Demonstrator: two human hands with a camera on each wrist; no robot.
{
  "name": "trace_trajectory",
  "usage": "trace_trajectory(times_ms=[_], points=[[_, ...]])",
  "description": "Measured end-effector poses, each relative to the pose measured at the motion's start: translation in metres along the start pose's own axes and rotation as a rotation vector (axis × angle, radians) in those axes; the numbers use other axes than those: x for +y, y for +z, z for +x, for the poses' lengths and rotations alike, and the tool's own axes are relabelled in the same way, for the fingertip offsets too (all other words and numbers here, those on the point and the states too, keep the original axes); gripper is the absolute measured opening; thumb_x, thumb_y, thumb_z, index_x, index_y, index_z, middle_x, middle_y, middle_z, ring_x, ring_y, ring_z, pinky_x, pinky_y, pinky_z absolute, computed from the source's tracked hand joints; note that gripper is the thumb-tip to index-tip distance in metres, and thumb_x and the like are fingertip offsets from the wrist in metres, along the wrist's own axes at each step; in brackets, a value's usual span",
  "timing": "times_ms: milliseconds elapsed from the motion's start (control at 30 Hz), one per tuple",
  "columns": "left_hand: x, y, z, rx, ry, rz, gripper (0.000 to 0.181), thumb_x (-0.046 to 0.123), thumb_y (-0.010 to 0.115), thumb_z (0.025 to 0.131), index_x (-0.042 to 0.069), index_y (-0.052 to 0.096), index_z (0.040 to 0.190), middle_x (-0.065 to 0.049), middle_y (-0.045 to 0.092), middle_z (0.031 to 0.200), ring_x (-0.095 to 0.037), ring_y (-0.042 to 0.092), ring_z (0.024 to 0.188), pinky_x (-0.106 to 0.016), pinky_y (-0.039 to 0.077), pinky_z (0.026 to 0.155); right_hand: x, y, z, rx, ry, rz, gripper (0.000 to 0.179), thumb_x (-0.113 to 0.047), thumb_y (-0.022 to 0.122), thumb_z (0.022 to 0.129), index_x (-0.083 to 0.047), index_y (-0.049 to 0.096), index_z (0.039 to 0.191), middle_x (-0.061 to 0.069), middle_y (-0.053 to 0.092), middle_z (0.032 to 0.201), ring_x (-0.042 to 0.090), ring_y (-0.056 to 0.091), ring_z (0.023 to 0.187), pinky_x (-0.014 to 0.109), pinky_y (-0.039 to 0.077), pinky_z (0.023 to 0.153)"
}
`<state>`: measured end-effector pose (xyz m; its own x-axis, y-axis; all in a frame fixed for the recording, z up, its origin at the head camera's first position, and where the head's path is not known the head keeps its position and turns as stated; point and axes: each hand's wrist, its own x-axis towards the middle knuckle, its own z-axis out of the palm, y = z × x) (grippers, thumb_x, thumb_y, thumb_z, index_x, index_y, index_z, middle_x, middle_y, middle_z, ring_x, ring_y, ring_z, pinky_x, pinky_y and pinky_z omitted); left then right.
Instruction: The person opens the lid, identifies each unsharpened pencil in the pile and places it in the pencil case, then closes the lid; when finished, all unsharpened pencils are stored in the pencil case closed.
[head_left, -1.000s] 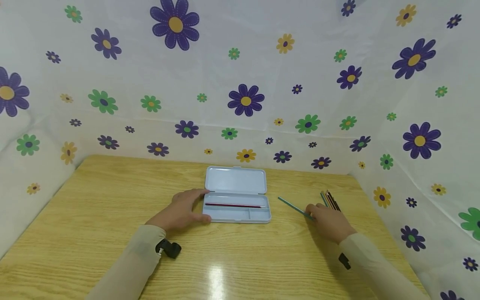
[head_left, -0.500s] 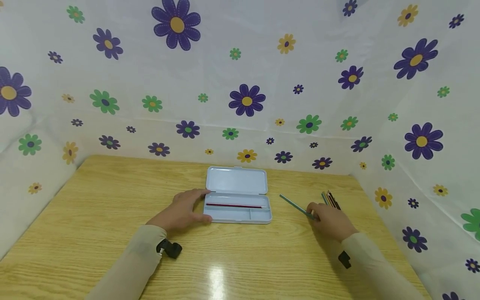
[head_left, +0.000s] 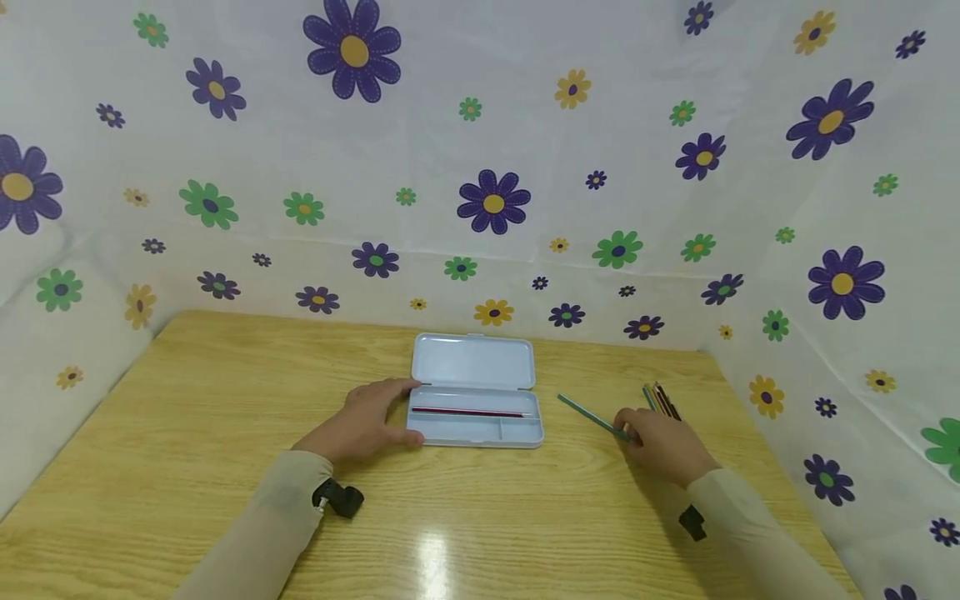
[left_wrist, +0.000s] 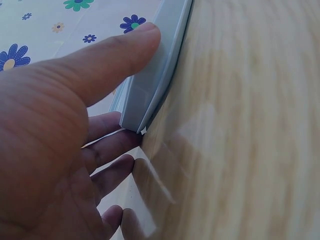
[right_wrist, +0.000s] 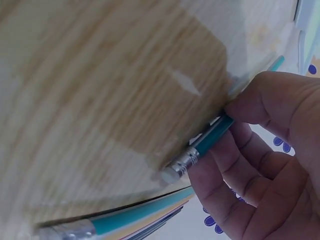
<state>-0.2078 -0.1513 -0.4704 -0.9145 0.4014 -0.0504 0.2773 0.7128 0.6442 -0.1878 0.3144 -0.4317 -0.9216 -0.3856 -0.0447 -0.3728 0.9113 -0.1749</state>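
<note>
In the head view my left hand (head_left: 362,423) holds the left end of an open light-blue pencil case (head_left: 462,432). Its thumb (left_wrist: 135,47) lies along the front wall and its fingers reach round the left end. A dark red pencil (head_left: 468,412) lies lengthwise inside the case. Right of the case, my right hand (head_left: 663,442) pinches a teal pencil (head_left: 587,413) between thumb and fingers near its eraser end. This eraser and its metal band (right_wrist: 186,160) show in the right wrist view. The pencil's far end points toward the case.
Several more pencils (head_left: 660,402), one of them teal, lie bunched just beyond my right hand, partly hidden by it. The case's lid (head_left: 472,362) is tipped back toward a flowered cloth (head_left: 420,167) that hangs behind and beside the wooden table (head_left: 465,517).
The teal pencil's far end rises slightly, then dips again as the right hand shifts its fingers on it. The left hand and pencil case stay in place.
</note>
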Motion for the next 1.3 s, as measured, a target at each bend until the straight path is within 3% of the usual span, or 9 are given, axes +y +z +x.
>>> trace_trajectory(times_ms=[567,1300], points=[[-0.0029,0.0014,0.0011,0.011,0.006,0.014,0.091,0.055,0.082,0.084,0.015,0.043,0.156,-0.013,0.043,0.161,-0.042,0.034,0.150,-0.065,0.016,0.123,-0.0003,0.0020,-0.0020,0.121,-0.025,-0.032,0.026,-0.002,0.071,0.090,-0.013,0.069,0.113,-0.008,0.060,0.085,0.005,0.048,0.067,0.024,0.041,0.054],[-0.0016,0.0007,-0.0001,0.009,0.006,0.003,0.091,0.055,0.081,0.085,0.014,0.043,0.156,-0.015,0.042,0.161,-0.042,0.032,0.151,-0.064,0.015,0.123,-0.0041,-0.0003,-0.0009,0.239,-0.050,-0.038,0.026,-0.003,0.074,0.091,-0.013,0.071,0.115,-0.007,0.064,0.088,0.005,0.056,0.072,0.026,0.048,0.055]])
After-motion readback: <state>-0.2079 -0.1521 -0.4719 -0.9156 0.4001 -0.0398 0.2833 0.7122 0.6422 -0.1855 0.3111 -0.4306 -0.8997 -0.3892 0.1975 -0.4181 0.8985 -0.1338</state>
